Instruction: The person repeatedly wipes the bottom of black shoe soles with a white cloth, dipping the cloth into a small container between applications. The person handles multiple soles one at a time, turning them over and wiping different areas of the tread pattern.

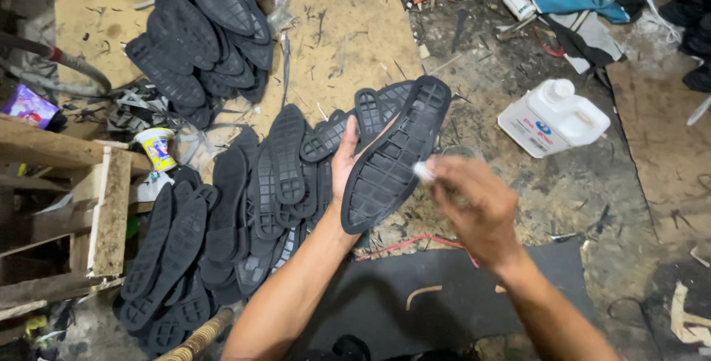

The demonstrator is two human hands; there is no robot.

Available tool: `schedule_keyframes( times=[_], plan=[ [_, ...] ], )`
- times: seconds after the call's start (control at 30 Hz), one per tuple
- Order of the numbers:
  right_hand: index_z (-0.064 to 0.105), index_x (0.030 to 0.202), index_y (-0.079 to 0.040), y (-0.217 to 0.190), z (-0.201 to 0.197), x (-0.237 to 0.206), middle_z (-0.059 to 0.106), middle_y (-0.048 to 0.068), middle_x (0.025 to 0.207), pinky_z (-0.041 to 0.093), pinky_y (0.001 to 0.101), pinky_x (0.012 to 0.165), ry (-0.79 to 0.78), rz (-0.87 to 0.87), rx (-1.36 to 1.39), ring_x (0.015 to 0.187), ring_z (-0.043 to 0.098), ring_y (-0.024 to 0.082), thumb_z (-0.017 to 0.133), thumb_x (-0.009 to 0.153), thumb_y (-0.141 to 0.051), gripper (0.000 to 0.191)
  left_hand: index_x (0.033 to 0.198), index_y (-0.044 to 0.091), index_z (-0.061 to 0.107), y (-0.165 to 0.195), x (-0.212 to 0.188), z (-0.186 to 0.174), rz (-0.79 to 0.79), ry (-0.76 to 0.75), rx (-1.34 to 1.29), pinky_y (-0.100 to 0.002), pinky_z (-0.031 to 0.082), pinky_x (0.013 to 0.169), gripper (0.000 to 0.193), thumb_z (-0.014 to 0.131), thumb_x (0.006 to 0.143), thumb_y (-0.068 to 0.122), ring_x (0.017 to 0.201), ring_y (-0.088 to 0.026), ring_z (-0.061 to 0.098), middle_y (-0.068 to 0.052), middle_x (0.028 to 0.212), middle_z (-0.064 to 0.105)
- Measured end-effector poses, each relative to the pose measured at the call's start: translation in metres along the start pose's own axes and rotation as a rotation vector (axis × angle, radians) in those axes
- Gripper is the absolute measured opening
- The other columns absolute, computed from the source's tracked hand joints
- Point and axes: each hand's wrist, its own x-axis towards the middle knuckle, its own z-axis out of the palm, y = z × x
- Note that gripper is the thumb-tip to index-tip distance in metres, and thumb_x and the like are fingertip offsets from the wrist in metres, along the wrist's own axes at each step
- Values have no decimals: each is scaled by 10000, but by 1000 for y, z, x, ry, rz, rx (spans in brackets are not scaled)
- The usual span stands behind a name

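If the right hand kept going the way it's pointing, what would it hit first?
The right hand points up-left with a small white piece; it would likely meet the black shoe sole held in the left hand, which it almost touches.

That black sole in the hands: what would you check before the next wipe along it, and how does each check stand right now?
1. Sole held firm by the left hand: ok.
2. Tread side faces up toward the camera: ok.
3. White wad in the right hand touches the sole's edge: ok.
4. Wad wet enough: cannot tell.
5. White jug capped and upright on the floor: ok.
6. Floor around the sole piles free of scraps: not ok.
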Motion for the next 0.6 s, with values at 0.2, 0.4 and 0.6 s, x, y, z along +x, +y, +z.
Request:
schedule_keyframes(
  times=[0.2, 0.4, 0.6],
  plan=[
    [733, 1129, 20, 42, -14, 35, 744, 147, 1128, 596, 319, 876, 131, 84, -89, 994, 741, 217, 743, 925, 58, 208, 1566, -45, 390, -7, 2, 5, -76, 58, 3, -459, 456, 1188, 856, 468, 1068, 648, 1358, -353, 575, -247, 1520, 517],
    [725, 1128, 20, 25, -12, 22, 737, 145, 1131, 578, 336, 895, 57, 20, -119, 1005, 730, 261, 760, 879, 53, 254, 1587, -49, 402, -4, 2, 1, -48, 1, -15, -461, 467, 1176, 847, 448, 1082, 629, 1349, -369, 583, -265, 1523, 517],
    [707, 1065, -12, -9, 11, -8, 728, 113, 1141, 587, 350, 913, -5, -101, -28, 1037, 732, 266, 794, 812, 4, 269, 1573, -48, 398, 2, 6, -2, 50, 8, 38, -498, 460, 1191, 814, 422, 1116, 625, 1360, -395, 568, -266, 1530, 507]
  ],
)
